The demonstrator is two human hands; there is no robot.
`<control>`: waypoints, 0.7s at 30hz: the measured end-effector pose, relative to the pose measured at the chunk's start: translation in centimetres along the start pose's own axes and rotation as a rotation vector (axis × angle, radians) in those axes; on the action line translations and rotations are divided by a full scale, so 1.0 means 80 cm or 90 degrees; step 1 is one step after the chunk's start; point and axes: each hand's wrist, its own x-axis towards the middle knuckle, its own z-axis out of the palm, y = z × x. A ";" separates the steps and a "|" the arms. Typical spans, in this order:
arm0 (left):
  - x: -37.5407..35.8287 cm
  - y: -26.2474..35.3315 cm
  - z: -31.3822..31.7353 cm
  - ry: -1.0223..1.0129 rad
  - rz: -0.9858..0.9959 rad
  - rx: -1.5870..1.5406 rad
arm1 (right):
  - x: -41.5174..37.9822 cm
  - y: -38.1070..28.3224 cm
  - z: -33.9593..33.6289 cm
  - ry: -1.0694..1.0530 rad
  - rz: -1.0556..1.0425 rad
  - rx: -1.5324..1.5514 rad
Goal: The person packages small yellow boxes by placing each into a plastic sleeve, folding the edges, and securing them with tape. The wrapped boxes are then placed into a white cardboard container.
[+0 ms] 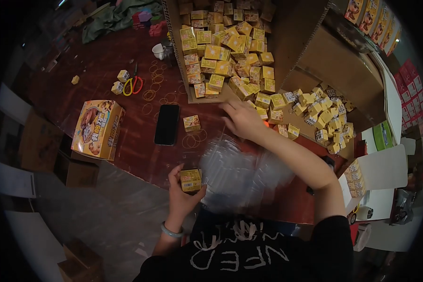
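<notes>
My left hand point(184, 192) holds a small yellow box point(191, 180) near the table's front edge, thumb and fingers on its sides. Over the table, my right hand point(242, 120) reaches toward the front edge of a large open carton point(207, 98) filled with small yellow boxes point(217, 52); its fingers are spread and nothing shows between them. Beneath my right forearm lie clear plastic bags point(235, 174), partly blurred. Another small box point(191, 123) stands beside a black phone point(167, 124), with rubber bands point(192, 139) just in front of it.
A larger printed box point(97, 129) stands at the left table edge. Scissors point(133, 84) lie near two small boxes point(120, 82). A pile of small yellow pieces point(331, 115) fills a tray at the right. A white cup point(158, 50) stands beside the carton.
</notes>
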 end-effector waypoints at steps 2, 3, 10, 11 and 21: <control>-0.001 0.006 -0.002 -0.009 -0.014 -0.001 | 0.063 -0.030 0.028 0.060 0.152 0.141; -0.003 0.012 -0.004 0.004 -0.006 0.007 | 0.102 -0.038 0.031 0.046 0.228 0.176; -0.002 0.011 -0.010 0.044 0.035 0.027 | 0.216 -0.027 0.070 0.035 0.332 0.114; 0.001 0.007 -0.010 0.055 0.041 0.031 | 0.218 -0.025 0.069 0.038 0.328 0.109; 0.062 -0.008 0.004 0.037 0.071 0.002 | 0.172 -0.033 0.061 0.078 0.252 0.149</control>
